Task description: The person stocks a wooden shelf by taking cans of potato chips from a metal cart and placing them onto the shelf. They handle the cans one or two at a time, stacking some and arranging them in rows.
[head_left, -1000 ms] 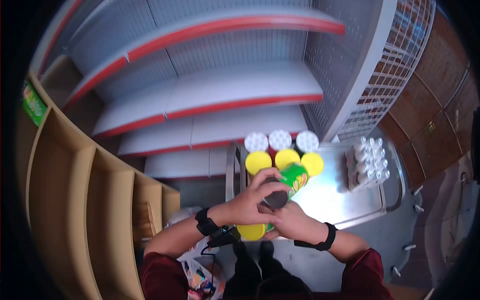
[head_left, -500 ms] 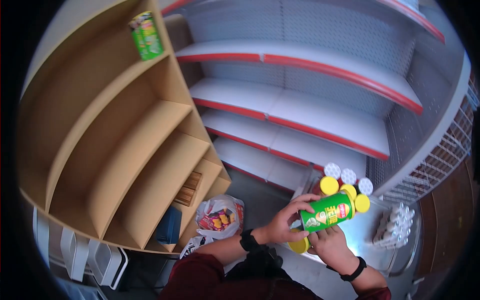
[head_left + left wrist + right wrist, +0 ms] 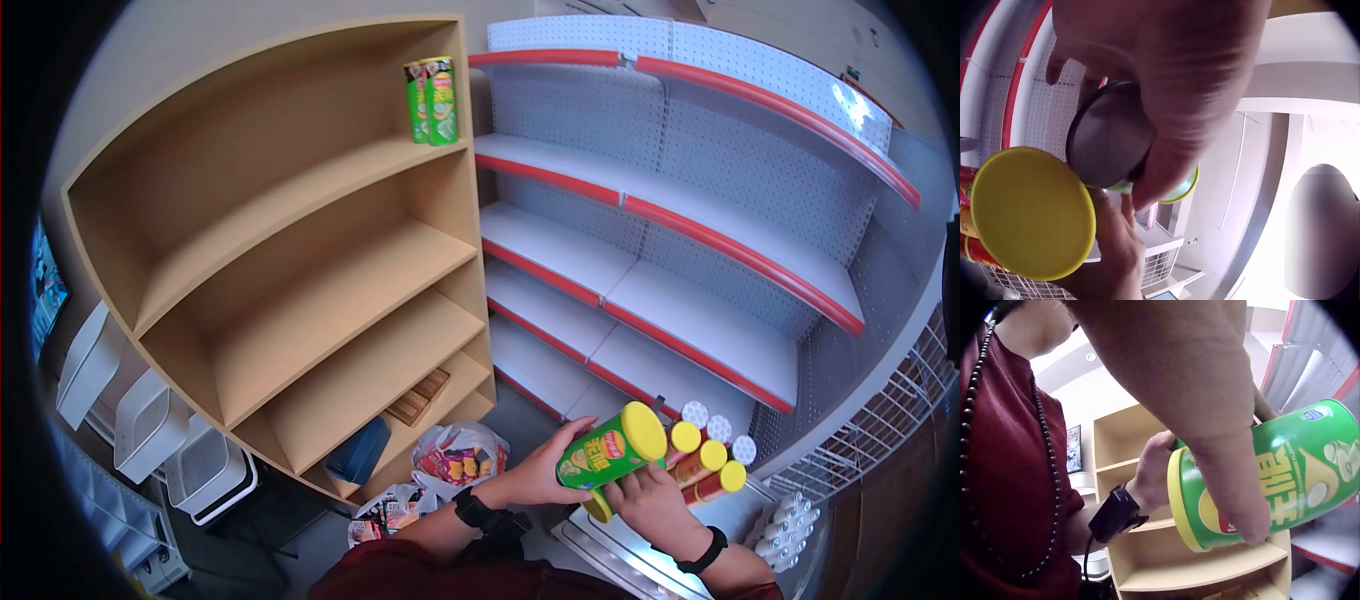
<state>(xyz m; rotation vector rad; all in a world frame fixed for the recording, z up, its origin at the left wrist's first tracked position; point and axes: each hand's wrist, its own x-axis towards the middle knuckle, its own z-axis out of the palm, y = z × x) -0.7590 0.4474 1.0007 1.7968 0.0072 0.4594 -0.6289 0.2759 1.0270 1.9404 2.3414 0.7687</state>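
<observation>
My left hand (image 3: 538, 474) holds a green chip can (image 3: 606, 452) by its bottom end, its yellow lid tilted up to the right. In the left wrist view the dark round base (image 3: 1110, 134) of this can sits in the curl of the left fingers and thumb. Just below it my right hand (image 3: 655, 510) grips a second green chip can (image 3: 1310, 469), with the thumb lying across its side. Only the yellow lid (image 3: 598, 505) of that can shows plainly in the head view; the first can and the hands cover the rest.
Two green chip cans (image 3: 432, 100) stand on the top board of a wooden shelf (image 3: 300, 215). A white rack with red edges (image 3: 700, 245) stands beside it. Red cans with yellow lids (image 3: 712, 456) and silver-topped bottles (image 3: 783, 530) sit on a metal cart. Filled plastic bags (image 3: 462, 455) lie on the floor.
The head view has swung left and up, bringing the wooden shelf and its two green cans into view. Both hands keep their cans; the left one has turned so its label and lid show.
</observation>
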